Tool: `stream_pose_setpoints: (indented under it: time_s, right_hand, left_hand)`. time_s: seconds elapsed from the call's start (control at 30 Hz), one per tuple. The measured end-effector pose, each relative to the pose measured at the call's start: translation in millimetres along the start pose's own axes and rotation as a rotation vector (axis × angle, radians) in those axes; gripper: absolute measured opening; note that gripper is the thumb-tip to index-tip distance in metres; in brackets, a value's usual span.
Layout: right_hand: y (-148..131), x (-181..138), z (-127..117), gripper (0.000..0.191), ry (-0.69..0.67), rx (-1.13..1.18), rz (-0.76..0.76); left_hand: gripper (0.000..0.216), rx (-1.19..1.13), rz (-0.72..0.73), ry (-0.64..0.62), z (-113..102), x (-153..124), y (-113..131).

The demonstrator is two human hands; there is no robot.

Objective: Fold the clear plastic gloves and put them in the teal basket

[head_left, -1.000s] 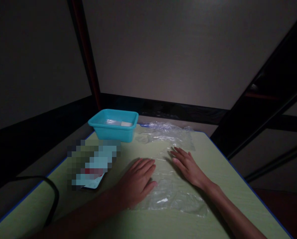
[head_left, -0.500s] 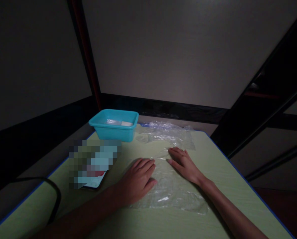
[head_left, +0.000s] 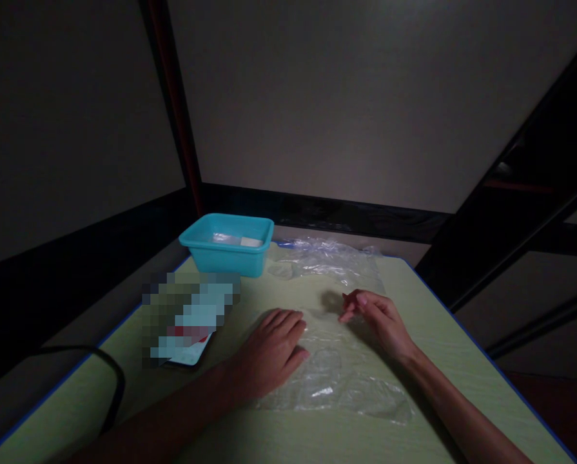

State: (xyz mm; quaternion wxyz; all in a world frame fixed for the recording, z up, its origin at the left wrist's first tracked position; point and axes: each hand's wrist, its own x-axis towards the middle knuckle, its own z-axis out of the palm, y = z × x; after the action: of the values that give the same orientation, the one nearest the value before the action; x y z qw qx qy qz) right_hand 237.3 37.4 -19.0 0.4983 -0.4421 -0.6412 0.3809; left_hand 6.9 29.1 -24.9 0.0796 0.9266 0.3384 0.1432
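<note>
My left hand [head_left: 276, 351] lies palm down with outstretched fingers on the left side of a thin clear plastic sheet [head_left: 324, 386]. The sheet is spread on the table, wrinkled and shiny; whether it is a bag I cannot tell. My right hand [head_left: 378, 319] is raised a little over the sheet's far right part, turned on its side. Its fingers are loosely bent and apart, with the thumb near the index finger, and nothing shows between them. Beyond my hands lies a crumpled heap of clear plastic [head_left: 334, 258].
A turquoise plastic basket [head_left: 227, 258] with some pale items inside stands at the back left. Nearer is a phone [head_left: 191, 351], partly blurred out. A black cable [head_left: 118, 380] curves over the left side of the green table [head_left: 467, 361]. A wall rises behind.
My right hand has lifted off the plastic sheet, turned on its side and bent its fingers. My left hand stays flat. The view has shifted slightly.
</note>
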Motion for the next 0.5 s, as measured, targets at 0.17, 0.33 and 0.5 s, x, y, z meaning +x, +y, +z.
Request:
stream_pose_setpoints:
  time_s: [0.17, 0.33, 0.5]
  right_hand:
    - [-2, -1, 6, 0.035, 0.012, -0.001, 0.036]
    - [-4, -5, 12, 0.033, -0.125, -0.079, 0.07]
    - [-1, -7, 15, 0.036, -0.181, -0.059, 0.139]
  left_hand:
    - [0.026, -0.082, -0.086, -0.005, -4, 2, 2]
    - [0.047, -0.113, -0.048, 0.036, 3, 3, -3]
    - [0.054, -0.08, -0.024, -0.014, 5, 4, -5]
